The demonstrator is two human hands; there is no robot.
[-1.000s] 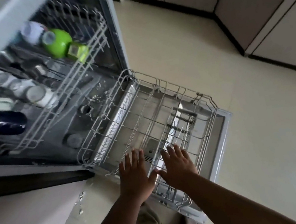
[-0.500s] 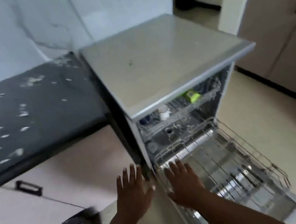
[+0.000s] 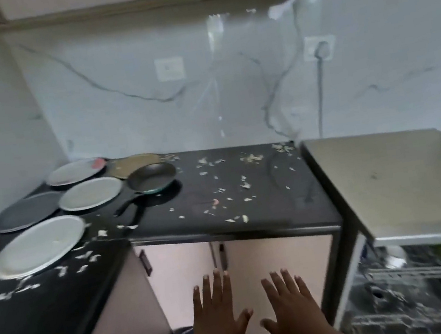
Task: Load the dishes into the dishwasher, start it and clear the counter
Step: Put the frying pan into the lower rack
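Though blurred (dishwasher [image 3: 423, 287] rack contents indistinct), both hands, left [image 3: 216, 314] and right [image 3: 294, 311], flat-fingered, empty.

No readable text

Nothing on the wall, the plates, the pan or the dishwasher carries legible words, labels or numbers.

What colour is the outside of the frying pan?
Teal-green outside, black inside. The frying pan shows best in the head view.

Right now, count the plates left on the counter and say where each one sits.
5. White plate nearest the front edge; dark grey plate behind it; white plate beside the frying pan; white plate and tan plate along the wall. None looks hidden.
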